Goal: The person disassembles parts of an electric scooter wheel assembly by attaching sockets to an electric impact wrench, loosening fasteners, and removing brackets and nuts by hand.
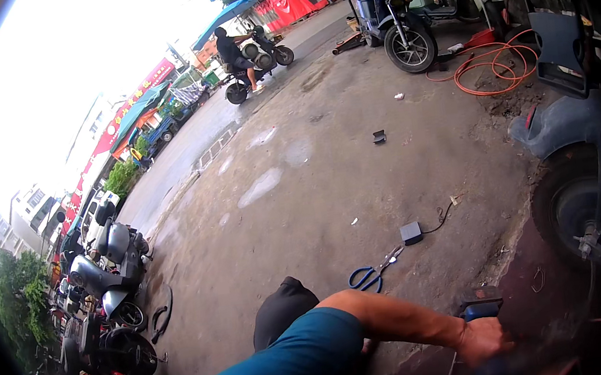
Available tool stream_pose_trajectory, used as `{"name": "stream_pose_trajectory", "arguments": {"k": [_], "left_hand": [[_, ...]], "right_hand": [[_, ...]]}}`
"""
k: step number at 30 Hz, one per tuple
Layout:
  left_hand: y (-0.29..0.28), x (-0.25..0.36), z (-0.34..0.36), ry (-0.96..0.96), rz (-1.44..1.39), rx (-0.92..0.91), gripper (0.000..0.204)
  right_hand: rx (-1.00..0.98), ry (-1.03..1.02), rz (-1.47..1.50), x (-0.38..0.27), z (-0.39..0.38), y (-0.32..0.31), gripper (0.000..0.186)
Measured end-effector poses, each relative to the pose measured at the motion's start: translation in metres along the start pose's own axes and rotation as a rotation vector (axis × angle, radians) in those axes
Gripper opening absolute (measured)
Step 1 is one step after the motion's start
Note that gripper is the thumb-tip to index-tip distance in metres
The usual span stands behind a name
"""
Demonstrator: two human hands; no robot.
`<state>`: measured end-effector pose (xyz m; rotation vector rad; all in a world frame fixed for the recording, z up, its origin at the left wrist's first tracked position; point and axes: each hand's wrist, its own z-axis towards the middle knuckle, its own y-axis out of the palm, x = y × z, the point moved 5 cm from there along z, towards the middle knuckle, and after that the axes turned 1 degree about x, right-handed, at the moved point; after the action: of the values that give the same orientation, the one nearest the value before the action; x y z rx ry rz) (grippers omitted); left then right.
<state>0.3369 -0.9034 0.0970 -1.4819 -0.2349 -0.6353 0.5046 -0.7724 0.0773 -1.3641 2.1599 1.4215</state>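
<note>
My left arm, in a teal sleeve, crosses the lower view to the right. My left hand [481, 339] is closed at the lower right, but what it grips is hidden in shadow and blur. Beside it lies a blue and black object [481, 310], possibly a tool. On the pavement above the arm are blue-handled shears [367, 278] and a small dark grey box [411, 233] with a wire. My dark-clad knee [279, 316] shows behind the arm. I cannot make out my right hand.
A scooter's rear wheel [570, 212] stands close at right. Parked scooters [109, 268] line the left; others [408, 42] stand upper right beside an orange hose [491, 87]. A person [233, 54] rides a scooter along the road. Red and teal awnings line the far side.
</note>
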Motion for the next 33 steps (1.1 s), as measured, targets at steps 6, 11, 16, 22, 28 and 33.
{"name": "stream_pose_trajectory", "arguments": {"k": [6,11,16,22,28,33], "left_hand": [[-0.022,0.014,0.002,0.163,0.206,-0.112,0.048],[-0.044,0.042,0.012,0.223,0.233,-0.235,0.045],[-0.063,0.035,-0.009,0.008,0.152,-0.150,0.044],[-0.057,0.036,-0.030,0.074,0.198,-0.200,0.044],[-0.041,0.046,-0.051,0.086,0.195,-0.389,0.041],[-0.071,0.018,-0.044,-0.179,0.029,-0.303,0.032]], "right_hand": [[0.053,-0.393,-0.265,0.001,-0.058,0.063,0.045],[0.036,0.035,0.022,0.012,-0.070,0.040,0.028],[-0.152,0.200,0.110,0.035,-0.044,0.054,0.029],[0.068,0.200,0.643,0.027,-0.008,0.033,0.029],[0.177,-0.128,-0.114,0.005,-0.008,-0.041,0.037],[0.138,0.268,-0.376,0.081,-0.013,-0.127,0.033]]}}
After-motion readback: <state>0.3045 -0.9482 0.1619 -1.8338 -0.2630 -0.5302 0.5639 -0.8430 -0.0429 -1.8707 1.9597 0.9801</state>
